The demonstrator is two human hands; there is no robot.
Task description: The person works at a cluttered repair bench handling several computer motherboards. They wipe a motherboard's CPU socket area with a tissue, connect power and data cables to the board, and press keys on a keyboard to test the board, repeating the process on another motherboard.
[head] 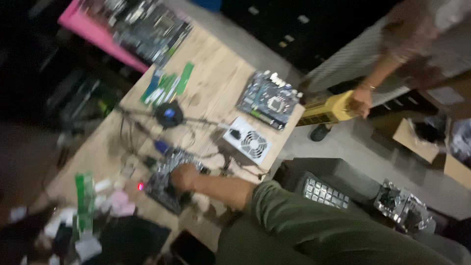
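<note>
Pressed on a circuit board (167, 184), one hand (182, 177) — grip too blurred to tell; just beyond it a power supply (248, 141), cables between — two other boards farther off.

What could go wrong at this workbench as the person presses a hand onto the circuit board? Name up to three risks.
1. The hand bears down on the circuit board; hard pressure might flex or crack it.
2. Loose cables trail across the table and could snag a sleeve.
3. The power supply sits near the table's edge and might be knocked off.
</note>
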